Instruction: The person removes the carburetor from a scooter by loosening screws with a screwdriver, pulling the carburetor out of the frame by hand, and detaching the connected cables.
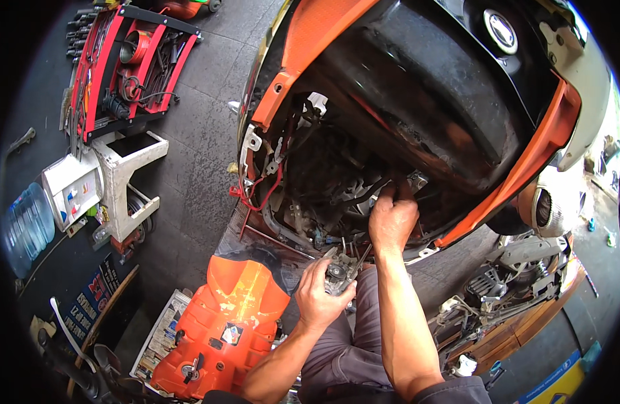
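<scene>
In front of me stands a scooter-like vehicle with an orange frame rail (303, 34) and a black tank-shaped body (417, 81). My left hand (318, 296) is closed round a small grey metal part that looks like a carburetor (337, 271), held just below the engine opening. My right hand (394, 219) reaches into that opening, fingers bent and pressed together beside a black hose (363, 195). A shiny metal piece (416, 180) is next to its fingertips; what they grip is hidden. Red wires (277, 178) hang at the opening's left side.
An orange panel with a lock (219, 330) lies left of my knees. Metal parts (491, 289) are heaped on a wooden board at right. A red tool cart (94, 81), a white stand (115, 182) and a blue water bottle (28, 229) are at left.
</scene>
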`<state>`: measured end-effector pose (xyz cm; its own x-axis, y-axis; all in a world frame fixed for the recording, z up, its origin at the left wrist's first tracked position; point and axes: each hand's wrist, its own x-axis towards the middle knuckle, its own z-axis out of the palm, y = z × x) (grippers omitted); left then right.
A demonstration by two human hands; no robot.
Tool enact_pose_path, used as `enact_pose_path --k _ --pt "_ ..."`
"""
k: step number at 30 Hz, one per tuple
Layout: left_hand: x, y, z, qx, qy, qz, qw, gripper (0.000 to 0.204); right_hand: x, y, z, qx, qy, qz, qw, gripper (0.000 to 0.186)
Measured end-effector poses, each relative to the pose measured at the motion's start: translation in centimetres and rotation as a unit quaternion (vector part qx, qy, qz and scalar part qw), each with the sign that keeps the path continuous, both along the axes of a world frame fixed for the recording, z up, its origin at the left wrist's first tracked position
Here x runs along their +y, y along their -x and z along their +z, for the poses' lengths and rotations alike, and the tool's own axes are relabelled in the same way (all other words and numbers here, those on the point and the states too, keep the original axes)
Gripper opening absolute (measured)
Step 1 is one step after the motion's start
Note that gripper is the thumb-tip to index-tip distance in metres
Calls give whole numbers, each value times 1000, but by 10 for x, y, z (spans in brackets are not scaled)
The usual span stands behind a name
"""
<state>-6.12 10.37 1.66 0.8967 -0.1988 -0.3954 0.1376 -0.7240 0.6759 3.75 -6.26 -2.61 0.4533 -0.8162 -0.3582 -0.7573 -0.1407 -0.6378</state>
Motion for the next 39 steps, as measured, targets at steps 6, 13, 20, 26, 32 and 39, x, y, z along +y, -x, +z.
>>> enact_pose_path --k 6,13,20,26,32,39 --pt "3 4 -5 -1 7 6 1000 65 0 -1 7 35 -28 -4 999 32" --pt "6 8 -10 1 17 -4 1000 65 -1 3 8 23 -57 -30 998 31" --pt "12 -1 -10 49 28 30 998 67 -5 -1 12 -35 -219 -139 965 32" --pt "17 -13 -8 76 40 16 996 67 -15 -1 15 -109 -374 -154 908 38" --pt "15 -9 -11 63 37 25 997 67 -10 -12 9 -87 -248 -126 957 32" --pt "15 -8 -11 59 41 36 997 67 -1 -7 11 -98 -215 -79 969 32"
